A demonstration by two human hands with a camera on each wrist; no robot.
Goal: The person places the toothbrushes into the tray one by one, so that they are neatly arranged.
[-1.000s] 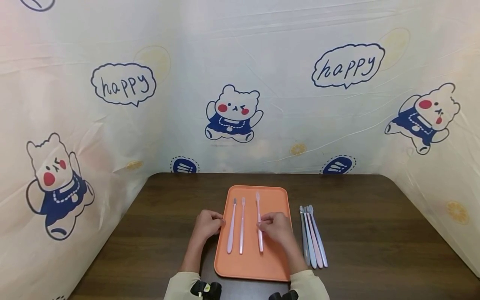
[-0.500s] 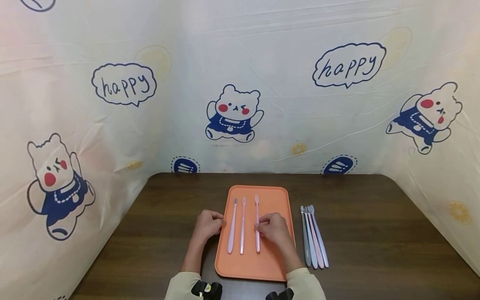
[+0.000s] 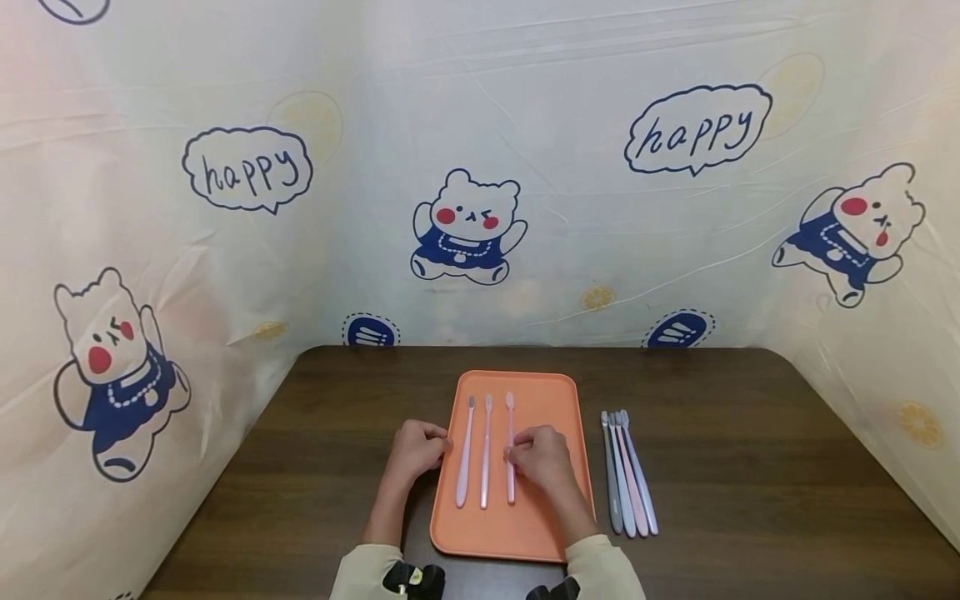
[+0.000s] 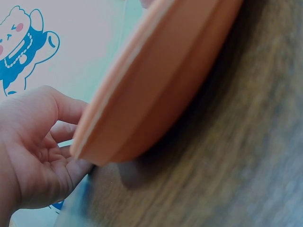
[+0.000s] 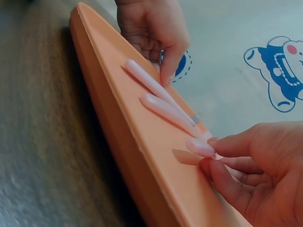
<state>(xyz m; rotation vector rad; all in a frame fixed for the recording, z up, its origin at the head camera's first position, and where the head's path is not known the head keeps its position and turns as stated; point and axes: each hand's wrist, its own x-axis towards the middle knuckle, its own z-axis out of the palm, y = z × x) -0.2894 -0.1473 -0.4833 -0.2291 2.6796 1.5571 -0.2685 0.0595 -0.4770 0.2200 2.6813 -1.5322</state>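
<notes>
In the head view an orange tray (image 3: 517, 537) lies on the table. My left hand (image 3: 417, 446) pinches its left rim, and the left wrist view shows the thumb and fingers around the tray edge (image 4: 142, 99). Above the tray's middle, my right hand (image 3: 545, 458) pinches a pink toothbrush (image 3: 512, 490) by its handle, bristle end pointing away. The right wrist view shows that handle end (image 5: 200, 146) raised over the tray, with a shadow beneath. Left of it, a lilac toothbrush (image 3: 463, 471) and a pale pink toothbrush (image 3: 484, 467) lie side by side on the tray.
Right of the tray, several toothbrushes (image 3: 630, 483) in grey, blue, pink and lilac lie close together on the brown wooden table (image 3: 750, 467). A patterned curtain (image 3: 562, 250) hangs around the table's back and sides.
My right hand has moved a little to the left with the pink toothbrush, closer to the two lying on the tray. The left hand stays at the tray rim.
</notes>
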